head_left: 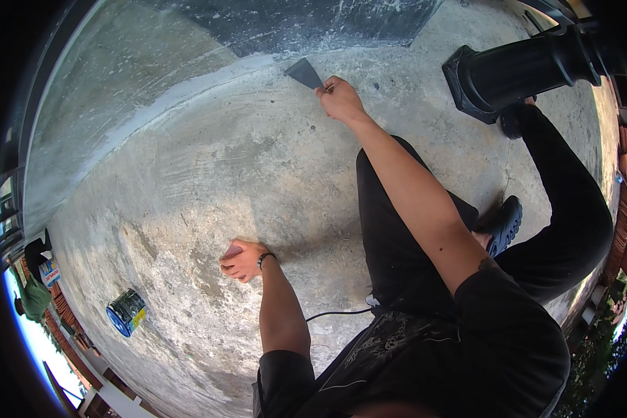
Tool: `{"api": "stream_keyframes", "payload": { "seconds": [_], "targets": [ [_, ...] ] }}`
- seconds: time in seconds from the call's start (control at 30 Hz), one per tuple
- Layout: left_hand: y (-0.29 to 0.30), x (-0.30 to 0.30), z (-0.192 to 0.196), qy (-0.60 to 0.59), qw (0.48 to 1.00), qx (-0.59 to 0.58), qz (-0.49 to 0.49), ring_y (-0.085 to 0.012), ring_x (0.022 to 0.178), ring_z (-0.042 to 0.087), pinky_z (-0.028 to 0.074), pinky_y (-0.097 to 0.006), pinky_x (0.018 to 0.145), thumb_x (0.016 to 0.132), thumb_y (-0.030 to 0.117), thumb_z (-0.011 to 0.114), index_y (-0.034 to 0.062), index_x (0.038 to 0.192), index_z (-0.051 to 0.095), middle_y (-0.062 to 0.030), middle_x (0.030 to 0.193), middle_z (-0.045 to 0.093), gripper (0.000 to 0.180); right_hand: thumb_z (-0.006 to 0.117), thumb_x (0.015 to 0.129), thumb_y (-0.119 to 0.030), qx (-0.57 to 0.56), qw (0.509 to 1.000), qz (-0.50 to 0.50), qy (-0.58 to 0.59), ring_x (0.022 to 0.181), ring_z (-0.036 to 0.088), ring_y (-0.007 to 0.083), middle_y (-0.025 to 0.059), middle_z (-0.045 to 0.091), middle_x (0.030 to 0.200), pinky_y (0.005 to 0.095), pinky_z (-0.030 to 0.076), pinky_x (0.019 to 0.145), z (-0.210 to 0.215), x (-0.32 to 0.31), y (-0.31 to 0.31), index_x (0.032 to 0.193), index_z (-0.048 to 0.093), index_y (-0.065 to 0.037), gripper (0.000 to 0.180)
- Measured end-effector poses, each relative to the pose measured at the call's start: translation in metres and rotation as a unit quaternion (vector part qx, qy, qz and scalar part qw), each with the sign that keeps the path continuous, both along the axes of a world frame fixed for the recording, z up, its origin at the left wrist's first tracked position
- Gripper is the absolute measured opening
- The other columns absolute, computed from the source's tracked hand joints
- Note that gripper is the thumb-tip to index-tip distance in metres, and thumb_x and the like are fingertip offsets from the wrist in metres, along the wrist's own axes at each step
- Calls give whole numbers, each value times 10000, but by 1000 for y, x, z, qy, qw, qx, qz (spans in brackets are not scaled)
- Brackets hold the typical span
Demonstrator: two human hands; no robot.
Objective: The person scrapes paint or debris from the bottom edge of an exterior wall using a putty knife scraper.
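My right hand (342, 99) is closed round the handle of a wide grey putty knife (304, 72). The blade is at the concrete floor (209, 174), close to the pale strip along the base of the wall; whether it touches cannot be told. Lower and to the left, my left hand (245, 262) is down at the floor with its fingers curled. A small reddish-brown patch shows between thumb and fingers, too little to name. A dark band circles that wrist.
A paint-smeared can (125, 312) stands on the floor at left. A black post with a flared base (467, 83) rises at upper right, beside my foot. My bent legs in black trousers (404, 237) occupy the right side. Another person in green (35, 298) is at the far left.
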State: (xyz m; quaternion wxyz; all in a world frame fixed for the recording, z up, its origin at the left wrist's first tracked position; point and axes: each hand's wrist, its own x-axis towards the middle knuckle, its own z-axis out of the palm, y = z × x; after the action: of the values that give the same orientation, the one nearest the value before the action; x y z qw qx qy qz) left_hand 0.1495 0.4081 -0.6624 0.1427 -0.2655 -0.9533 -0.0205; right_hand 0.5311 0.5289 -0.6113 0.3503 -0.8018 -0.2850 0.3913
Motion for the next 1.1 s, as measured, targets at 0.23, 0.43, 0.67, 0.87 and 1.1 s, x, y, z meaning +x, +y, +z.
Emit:
{"api": "stream_keyframes", "payload": {
  "seconds": [0.23, 0.43, 0.67, 0.87, 1.1],
  "targets": [
    [-1, -2, -1, 1, 1000, 0, 1, -275, 1282, 394, 340, -494, 990, 908, 610, 421, 167, 1395, 359, -82, 1408, 375, 661, 630, 884, -313, -14, 999, 12, 44, 987, 660, 274, 123, 697, 1030, 377, 500, 860, 0, 8, 7, 1091, 663, -72, 319],
    [-1, -1, 2, -13, 1000, -12, 9, -279, 1285, 387, 342, -486, 990, 909, 612, 416, 166, 1400, 352, -84, 1413, 368, 666, 644, 880, -323, -12, 1000, -8, -26, 980, 665, 275, 117, 708, 1000, 365, 506, 860, 8, 3, 3, 1116, 680, -85, 337],
    [-1, -4, -1, -10, 1000, -3, 8, -266, 1287, 382, 325, -493, 1001, 901, 608, 430, 158, 1401, 349, -79, 1406, 364, 677, 660, 869, -310, 23, 996, -71, -43, 961, 665, 286, 123, 708, 1010, 370, 507, 847, 17, -12, -2, 1085, 697, -91, 309],
    [0, 3, 2, -10, 1000, 5, -4, -253, 1296, 372, 310, -497, 1010, 904, 591, 437, 148, 1392, 355, -85, 1410, 360, 664, 668, 857, -303, 40, 992, -89, -80, 951, 665, 294, 127, 708, 997, 381, 506, 836, 13, -11, -5, 1072, 701, -89, 305],
    [-2, 2, 5, -20, 1000, -3, -4, -248, 1304, 365, 308, -502, 1011, 909, 587, 430, 143, 1404, 345, -92, 1415, 355, 671, 660, 851, -292, -9, 998, -33, -52, 1002, 660, 294, 143, 701, 1042, 374, 505, 869, 6, -9, -2, 1083, 693, -66, 326]
  ]
}}
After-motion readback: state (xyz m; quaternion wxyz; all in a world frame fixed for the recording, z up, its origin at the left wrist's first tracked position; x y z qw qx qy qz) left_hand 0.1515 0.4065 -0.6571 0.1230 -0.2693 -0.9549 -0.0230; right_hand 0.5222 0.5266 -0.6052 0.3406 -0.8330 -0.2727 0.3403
